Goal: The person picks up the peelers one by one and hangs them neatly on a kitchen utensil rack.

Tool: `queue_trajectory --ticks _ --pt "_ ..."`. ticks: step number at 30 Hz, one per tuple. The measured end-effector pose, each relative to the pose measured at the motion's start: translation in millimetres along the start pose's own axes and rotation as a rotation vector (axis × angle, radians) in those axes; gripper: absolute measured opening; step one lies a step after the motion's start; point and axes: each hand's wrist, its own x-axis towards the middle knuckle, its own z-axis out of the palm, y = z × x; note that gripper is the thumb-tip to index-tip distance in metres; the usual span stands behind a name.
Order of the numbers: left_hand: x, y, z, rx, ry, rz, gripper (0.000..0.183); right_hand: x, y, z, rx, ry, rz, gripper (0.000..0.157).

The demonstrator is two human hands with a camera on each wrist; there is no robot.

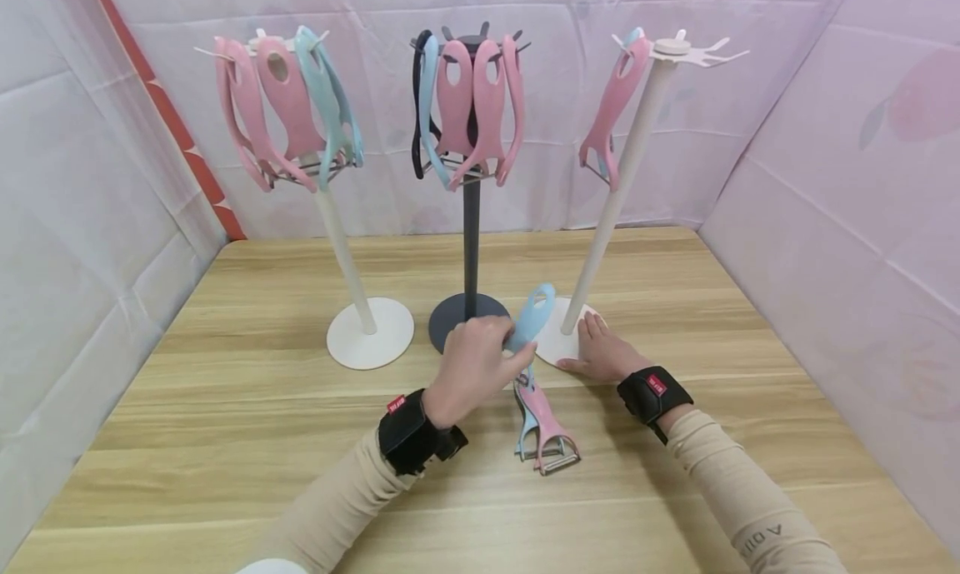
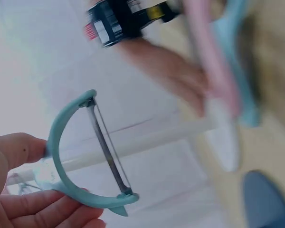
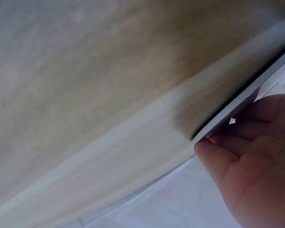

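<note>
My left hand [image 1: 474, 359] pinches a light blue Y-shaped peeler [image 1: 534, 314] between thumb and fingers, its slotted handle end pointing up in the head view. The peeler's curved head and metal blade [image 2: 107, 147] show clearly in the left wrist view. My right hand [image 1: 606, 353] rests on the round white base [image 1: 551, 345] of the right stand, fingers laid across it; in the right wrist view, the thumb touches the base's rim [image 3: 213, 124]. Between the forearms, a pink peeler [image 1: 542, 411] lies partly over a light blue peeler [image 1: 528, 424] on the table.
On the right white stand [image 1: 626, 166] hang a pink peeler [image 1: 617, 99] and a bluish one behind it. The dark stand [image 1: 471, 241] in the middle and the white stand [image 1: 343, 257] at left each carry several peelers. Fabric walls [image 1: 862, 166] enclose the wooden table [image 1: 247, 374].
</note>
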Motion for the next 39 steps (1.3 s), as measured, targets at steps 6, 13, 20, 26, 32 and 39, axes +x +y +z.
queue_trajectory --ticks 6,13,20,26,32,39 --pt "38.0 20.4 -22.1 -0.03 0.16 0.118 0.019 1.6 4.2 2.2 0.017 -0.019 -0.009 0.09" --pt "84.1 45.1 -51.4 -0.07 0.257 0.199 0.021 0.1 1.5 -1.6 0.02 -0.019 -0.01 0.093" --pt "114.5 61.2 -66.6 -0.065 0.23 0.184 0.024 -3.8 -4.6 -4.6 0.013 0.0 -0.001 0.085" --pt "136.2 69.2 -71.4 -0.024 0.221 0.163 0.027 -3.2 -4.9 -3.9 0.008 -0.001 0.004 0.085" --pt "156.1 75.6 -72.6 -0.052 0.234 0.146 0.026 -1.2 -0.7 -1.2 0.007 0.009 0.004 0.086" --pt "169.3 81.6 -71.3 0.0 0.061 0.024 0.032 1.7 0.5 2.3 -0.002 0.012 0.0 0.087"
